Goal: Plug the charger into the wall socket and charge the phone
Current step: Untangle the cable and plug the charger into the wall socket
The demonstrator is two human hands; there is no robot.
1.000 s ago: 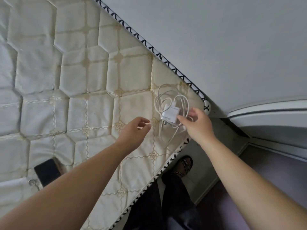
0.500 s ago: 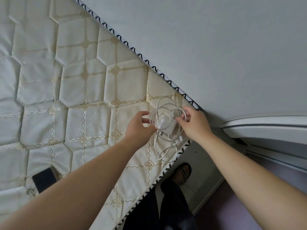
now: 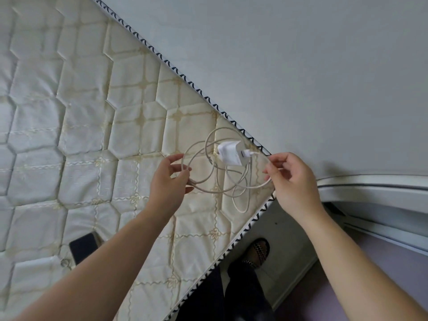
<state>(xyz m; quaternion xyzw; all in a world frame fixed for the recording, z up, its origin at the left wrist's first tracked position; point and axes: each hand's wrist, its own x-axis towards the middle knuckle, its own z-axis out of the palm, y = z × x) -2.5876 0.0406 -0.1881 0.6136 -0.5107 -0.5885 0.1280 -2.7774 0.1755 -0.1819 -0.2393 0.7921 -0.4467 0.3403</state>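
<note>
Your left hand (image 3: 170, 181) was pinched on the white cable (image 3: 209, 189) at the left side of its loose coil, thumb and fingers closed around a strand. Your right hand (image 3: 293, 181) gripped the same cable at the right side of the coil, fingertips closed on a strand just past the plug that enters the charger (image 3: 230, 152). The two hands were held apart, with the tangled loops hanging between them above the corner of the mattress (image 3: 92, 135). The white charger block sat among the upper loops, between your hands and a little above them; whether it rested on the mattress or hung from the cable could not be told. The phone (image 3: 84, 247) lay dark and face-up on the quilted mattress near your left forearm, well apart from the charger. The mattress, edged with black-and-white piping, ran along the pale wall (image 3: 301, 66). Below its near edge your foot in a patterned sandal (image 3: 259, 251) stood on the floor, beside a white frame (image 3: 370, 188) at the right.
</note>
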